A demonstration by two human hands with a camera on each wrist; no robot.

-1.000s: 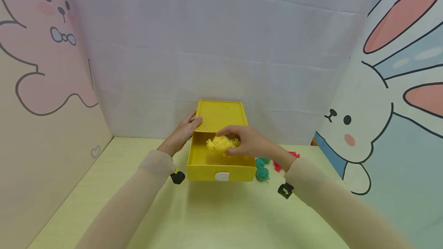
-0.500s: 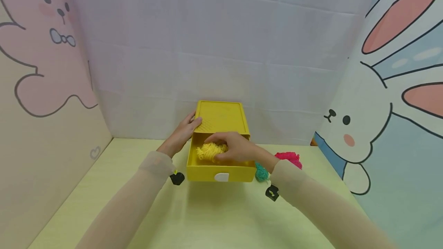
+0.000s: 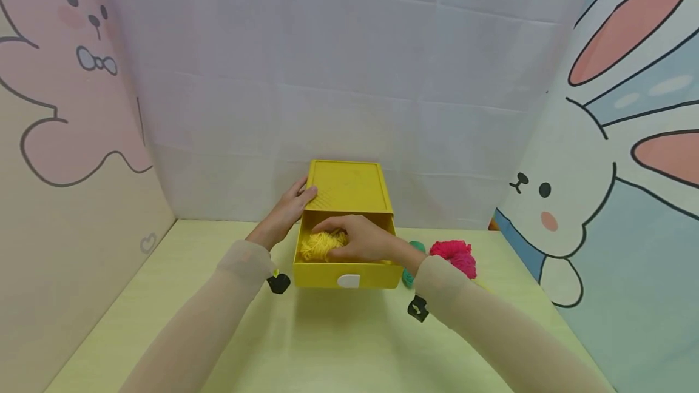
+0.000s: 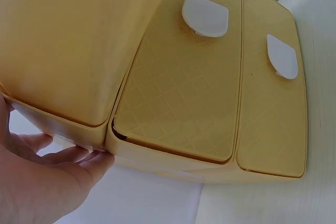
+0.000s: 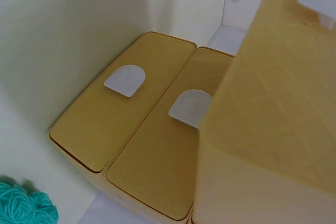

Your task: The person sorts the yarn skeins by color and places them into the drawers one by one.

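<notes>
A yellow drawer cabinet point(image 3: 352, 184) stands against the back wall with its top drawer point(image 3: 317, 275) pulled out. My left hand point(image 3: 281, 217) steadies the cabinet's upper left edge, thumb on the top and fingers along the side; in the left wrist view the fingers point(image 4: 73, 155) touch that side. Inside the pulled-out drawer, toward its left, lies a yellow yarn skein point(image 3: 315, 247). My right hand point(image 3: 364, 238) reaches in from the right and grips the skein between thumb and fingers. The right wrist view has the drawer front point(image 5: 278, 93) close up, with the hand hidden.
Beside the cabinet on the right are a teal yarn skein point(image 3: 408, 278) and a pink one point(image 3: 454, 256), partly behind my right forearm. Two lower drawers point(image 4: 184, 87) with white pulls are shut. Printed cloth walls point(image 3: 568, 211) flank the pale tabletop point(image 3: 338, 344).
My right hand has moved left and down in the drawer with the yellow yarn skein. More of the pink skein shows now. The left hand has stayed on the cabinet.
</notes>
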